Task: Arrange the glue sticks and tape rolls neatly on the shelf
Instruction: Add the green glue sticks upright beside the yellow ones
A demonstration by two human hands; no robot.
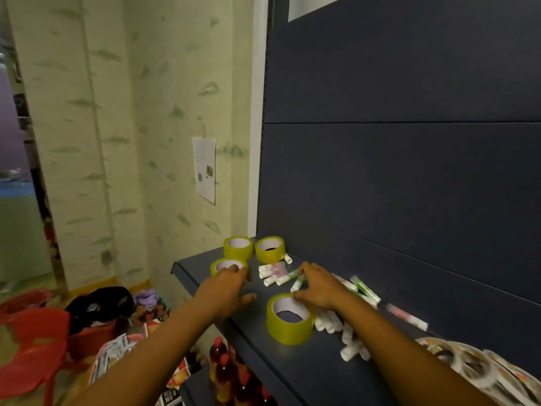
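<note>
Floor, far left: a red plastic chair (35, 344) and a dark bag (99, 303) stand among loose clutter below the wall.
Wall: a printed paper sheet (205, 169) is stuck to the leaf-patterned wallpaper; its text is too blurred to read.
Lower shelf: bottles (224, 367) of reddish drink with red caps stand under the dark blue shelf (292, 376); their labels cannot be made out.
Back tape rolls: two yellow-green tape rolls lie flat side by side at the shelf's back left corner, left roll (238, 247) and right roll (270, 249); no brand shows.
Left hand (227, 288): reaches to a third tape roll (228, 266) at the front left edge, fingertips resting on its rim, fingers spread and only slightly bent, gripping nothing.
Small glue sticks (273, 273): a white and pink cluster lies between the hands; printing unreadable.
Right hand (317, 285): fingers curled, pinching a green-and-white glue stick (298, 282) just behind the near tape roll (289, 319).
Right of hand: more green glue sticks (366, 288), a pile of white sticks (345, 335) and one long pink stick (407, 316) lie scattered.
Far right: patterned tape rolls (474, 367) lie overlapping at the shelf's edge.
</note>
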